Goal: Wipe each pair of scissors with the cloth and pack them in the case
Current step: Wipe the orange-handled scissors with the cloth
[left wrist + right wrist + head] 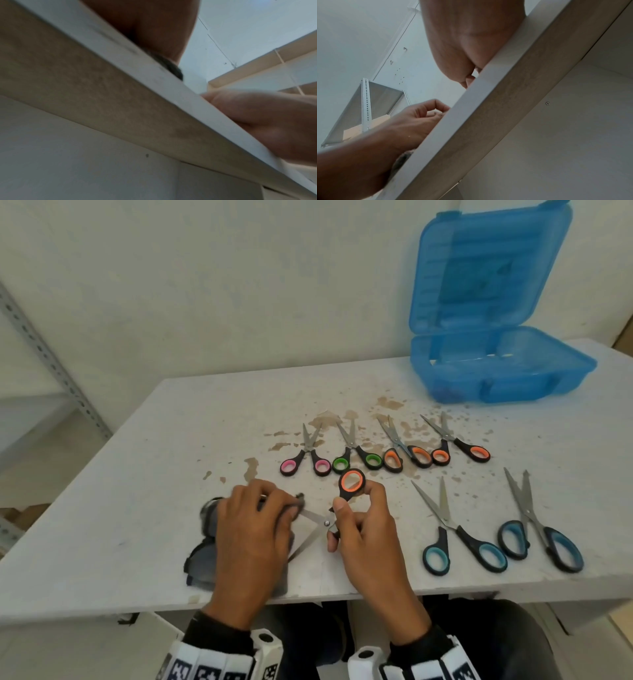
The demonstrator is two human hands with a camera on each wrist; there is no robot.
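On the white table (154,474), near the front edge, my right hand (356,505) grips the handles of orange-handled scissors (352,482), whose blades are spread open. My left hand (286,508) holds a dark grey cloth (205,546) and pinches it round the upper blade (313,517). The lower blade (306,542) is bare. The open blue case (496,371) stands at the back right, lid upright. The wrist views look up from below the table edge (171,83); the scissors are hidden there, and only a bit of cloth (173,67) shows.
Pink-handled scissors (306,460), green-handled ones (356,455) and two orange-handled pairs (402,453) (457,445) lie in a row mid-table over brown stains. Two larger blue-handled pairs (459,532) (541,525) lie at the right. A metal shelf upright (51,361) stands left.
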